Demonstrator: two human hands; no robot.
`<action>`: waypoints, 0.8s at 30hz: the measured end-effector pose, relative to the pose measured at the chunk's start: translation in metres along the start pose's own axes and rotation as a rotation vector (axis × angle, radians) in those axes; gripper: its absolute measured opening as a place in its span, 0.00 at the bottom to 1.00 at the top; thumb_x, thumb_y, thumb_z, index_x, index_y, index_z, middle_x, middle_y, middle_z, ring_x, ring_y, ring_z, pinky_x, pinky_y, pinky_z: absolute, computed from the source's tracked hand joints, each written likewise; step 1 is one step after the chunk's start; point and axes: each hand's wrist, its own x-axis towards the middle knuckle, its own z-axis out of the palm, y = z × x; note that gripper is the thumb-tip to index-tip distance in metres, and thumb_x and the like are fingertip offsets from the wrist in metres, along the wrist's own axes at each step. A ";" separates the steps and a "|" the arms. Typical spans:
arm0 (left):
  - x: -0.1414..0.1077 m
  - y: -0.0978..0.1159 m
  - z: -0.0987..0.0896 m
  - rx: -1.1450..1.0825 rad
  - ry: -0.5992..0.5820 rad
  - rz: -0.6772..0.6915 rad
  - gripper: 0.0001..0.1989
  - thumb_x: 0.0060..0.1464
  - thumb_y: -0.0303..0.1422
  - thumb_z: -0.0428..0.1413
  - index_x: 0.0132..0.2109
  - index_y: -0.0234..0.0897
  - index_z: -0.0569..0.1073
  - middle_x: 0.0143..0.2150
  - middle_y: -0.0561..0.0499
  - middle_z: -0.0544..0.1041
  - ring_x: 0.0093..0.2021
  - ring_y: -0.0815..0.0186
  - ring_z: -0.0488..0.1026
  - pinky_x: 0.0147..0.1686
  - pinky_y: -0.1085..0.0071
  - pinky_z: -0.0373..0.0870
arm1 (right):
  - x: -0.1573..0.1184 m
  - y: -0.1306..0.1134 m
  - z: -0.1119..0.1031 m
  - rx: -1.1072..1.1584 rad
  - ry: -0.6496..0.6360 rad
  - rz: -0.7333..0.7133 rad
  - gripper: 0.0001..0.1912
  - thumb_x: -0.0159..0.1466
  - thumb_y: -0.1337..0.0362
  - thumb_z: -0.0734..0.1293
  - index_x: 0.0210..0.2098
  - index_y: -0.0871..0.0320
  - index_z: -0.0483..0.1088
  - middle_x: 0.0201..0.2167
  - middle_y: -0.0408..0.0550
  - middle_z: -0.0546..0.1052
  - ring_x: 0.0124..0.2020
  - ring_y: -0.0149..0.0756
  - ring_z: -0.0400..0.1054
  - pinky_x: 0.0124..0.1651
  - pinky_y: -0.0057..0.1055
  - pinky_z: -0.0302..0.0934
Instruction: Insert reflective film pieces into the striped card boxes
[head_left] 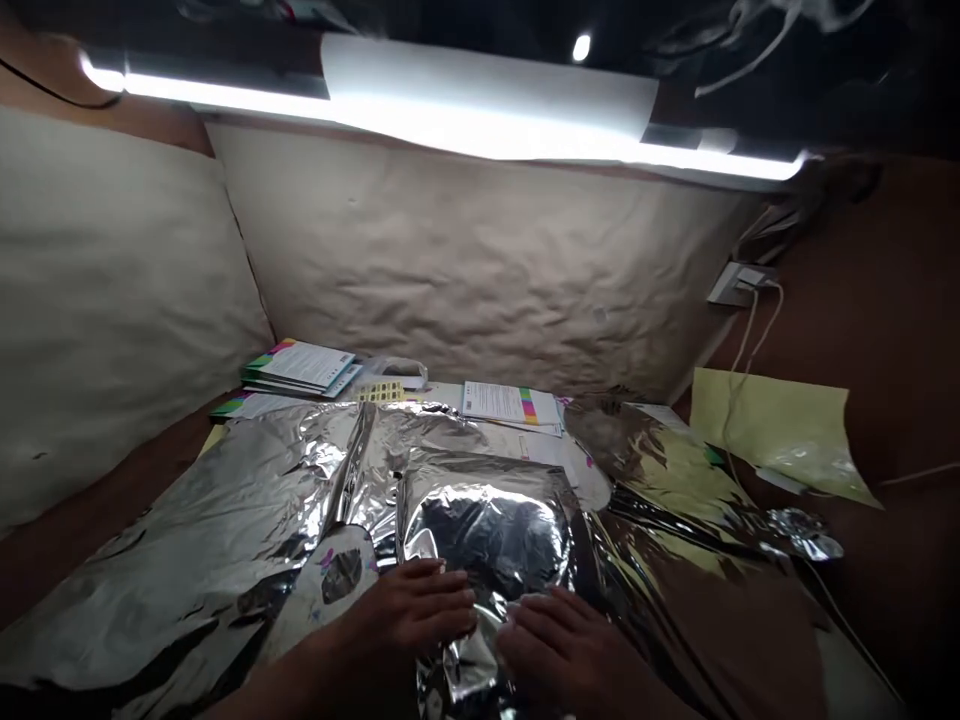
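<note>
A large crumpled sheet of aluminium foil (225, 510) covers the front of the table. A raised, folded foil panel (487, 530) lies in the middle, in front of me. My left hand (411, 608) rests flat on the near edge of this panel, with its fingers close together. My right hand (559, 650) lies just to the right, its fingers slightly spread on the creased foil. Neither hand visibly grips anything. Left of my left hand lies a white patterned piece (337, 580) with an oval opening.
Stacked booklets (298, 368), a yellow sticker sheet (381, 392) and printed papers with coloured edges (511, 403) lie behind the foil. A yellow sheet (776, 435) lies at the right, below a wall socket (739, 283) with white cables. Padded beige walls stand behind and left.
</note>
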 end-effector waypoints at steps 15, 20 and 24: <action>0.016 -0.062 0.000 0.080 -0.286 -0.432 0.42 0.57 0.61 0.45 0.71 0.47 0.48 0.74 0.41 0.44 0.72 0.45 0.40 0.66 0.44 0.39 | -0.004 0.061 0.052 -0.073 -0.268 0.526 0.36 0.70 0.46 0.55 0.71 0.47 0.38 0.73 0.47 0.37 0.73 0.47 0.32 0.70 0.52 0.38; 0.009 -0.061 0.003 0.064 -0.275 -0.416 0.40 0.58 0.60 0.44 0.71 0.52 0.46 0.74 0.45 0.44 0.72 0.47 0.40 0.66 0.47 0.38 | 0.001 0.054 0.042 -0.025 -0.294 0.475 0.35 0.69 0.46 0.57 0.71 0.47 0.41 0.73 0.49 0.43 0.72 0.49 0.38 0.69 0.53 0.43; 0.008 -0.058 0.001 0.070 -0.217 -0.413 0.38 0.59 0.58 0.46 0.71 0.50 0.48 0.74 0.45 0.44 0.72 0.47 0.41 0.67 0.49 0.38 | -0.008 0.040 0.040 0.013 -0.245 0.431 0.36 0.69 0.51 0.60 0.71 0.50 0.44 0.71 0.53 0.48 0.71 0.52 0.41 0.68 0.57 0.44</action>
